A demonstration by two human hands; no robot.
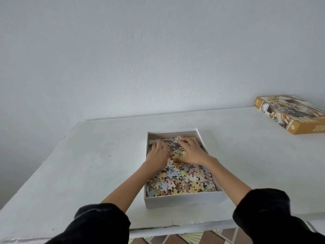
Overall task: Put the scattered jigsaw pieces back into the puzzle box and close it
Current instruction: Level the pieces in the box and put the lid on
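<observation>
A white puzzle box (182, 198) stands open on the table in front of me, filled with a heap of pastel jigsaw pieces (182, 180). Both my hands are inside it, over the far half of the heap. My left hand (157, 153) lies palm down on the pieces with fingers spread. My right hand (191, 152) also rests flat on the pile, fingers pointing to the far left. The box lid (292, 113), orange-edged with a dog picture, lies apart at the far right of the table.
The white table (88, 164) runs back to a plain white wall; its front edge is near my sleeves. Patterned floor tiles (193, 237) show below the edge. No loose pieces are visible on the tabletop.
</observation>
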